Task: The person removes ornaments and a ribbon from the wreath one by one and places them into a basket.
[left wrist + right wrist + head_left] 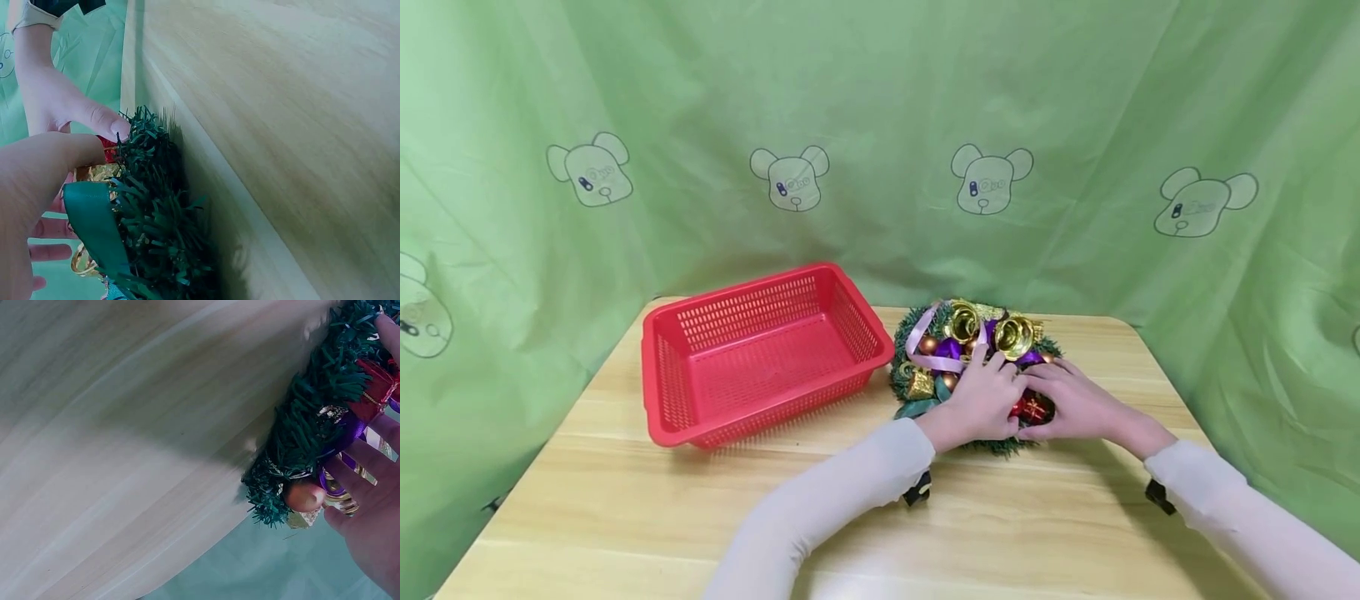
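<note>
A green tinsel Christmas wreath [917, 321] lies on the table, trimmed with gold bells [1013, 336], copper balls [304, 496], purple ribbon and a small red gift box [1034, 407]. My left hand [983, 398] rests over the wreath's middle, its thumb [84, 150] by the red box. From the right, my right hand [1071, 402] reaches over the wreath's right side, its straight fingers [355, 481] across the decorations and its thumb [103, 119] at the tinsel's near edge. The two hands meet near the red box, partly hiding it. A loop of pale lilac ribbon [934, 362] lies on the left.
Left of the wreath stands a red plastic basket [767, 417] with slotted sides and nothing in it. The light wooden table [1000, 533] has rounded far corners. A green cloth [880, 75] with printed bear heads hangs behind and at both sides.
</note>
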Tool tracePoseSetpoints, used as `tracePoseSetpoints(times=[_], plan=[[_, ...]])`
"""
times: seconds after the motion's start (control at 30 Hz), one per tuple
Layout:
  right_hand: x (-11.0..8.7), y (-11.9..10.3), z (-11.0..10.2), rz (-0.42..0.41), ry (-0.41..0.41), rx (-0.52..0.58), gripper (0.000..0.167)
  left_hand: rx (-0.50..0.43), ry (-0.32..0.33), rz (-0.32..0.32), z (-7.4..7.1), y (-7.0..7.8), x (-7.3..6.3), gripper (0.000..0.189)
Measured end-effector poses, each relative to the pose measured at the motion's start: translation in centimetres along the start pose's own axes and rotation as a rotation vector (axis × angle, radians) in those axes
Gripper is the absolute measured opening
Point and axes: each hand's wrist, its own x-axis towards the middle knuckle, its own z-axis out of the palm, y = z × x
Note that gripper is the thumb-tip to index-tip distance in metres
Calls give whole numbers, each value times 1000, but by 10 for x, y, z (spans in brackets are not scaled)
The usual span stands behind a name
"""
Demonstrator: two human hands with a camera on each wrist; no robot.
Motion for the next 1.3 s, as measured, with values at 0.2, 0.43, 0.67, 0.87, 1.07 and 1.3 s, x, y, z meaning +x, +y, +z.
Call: tracePoseSetpoints(times=[0.2, 0.43, 0.67, 0.87, 1.07, 1.3], plan=[[0, 2, -1, -29, 29, -9, 70, -2, -4, -10, 3, 2, 2, 62], [-2, -2, -3, -39, 39, -15, 73, -3, -2, -9, 5, 6, 2, 64], [-1, -3, -2, -73, 64, -19, 68, -18, 37, -12, 5, 6, 0, 61], [-1, -2, 0, -75, 66, -8, 59, -13, 109, 16, 4, 3, -1, 61], [-1, -2, 1, -41, 32, -10, 61, 9, 167, 53, 4, -1, -2, 56], [-2, -4, -1, -45, 40, -6, 66, 5, 188, 76, 5, -4, -2, 56]])
